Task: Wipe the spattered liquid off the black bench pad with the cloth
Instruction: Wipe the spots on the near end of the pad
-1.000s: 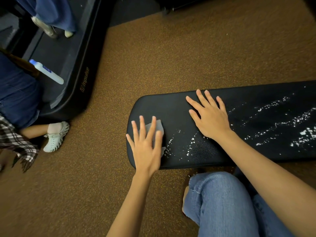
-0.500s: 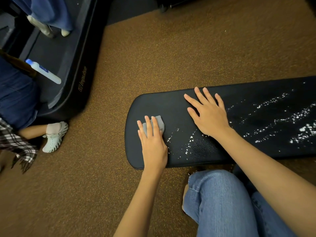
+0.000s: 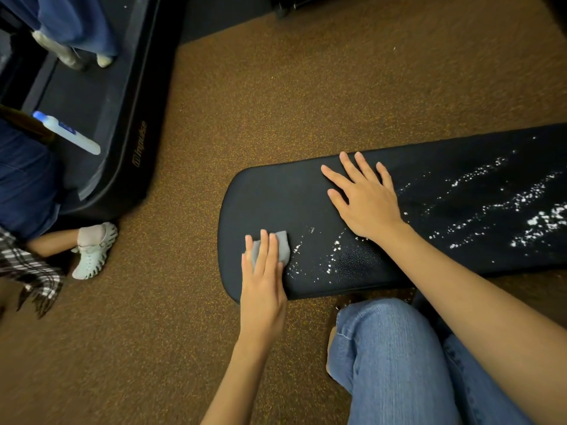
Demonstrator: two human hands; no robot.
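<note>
Droplets [image 3: 331, 259] of white liquid speckle the black bench pad [image 3: 276, 194], thickest toward its right end, which runs out of frame. Near the pad's left end the left hand [image 3: 264, 283] presses flat, fingers straight, on a small grey cloth [image 3: 283, 246]; most of the cloth is hidden beneath them. Farther right the right hand [image 3: 365, 200] lies spread and released on the pad, holding nothing. A bottle [image 3: 67, 133] lies on a treadmill at far left.

Brown speckled carpet [image 3: 276, 93] underfoot. Off to the left, a black treadmill deck [image 3: 122, 142], with a white bottle [image 3: 69, 134] with a blue cap lying on it. Beside it, somebody's foot in a pale clog [image 3: 93, 251], plaid cloth [image 3: 27, 268] hanging nearby.
</note>
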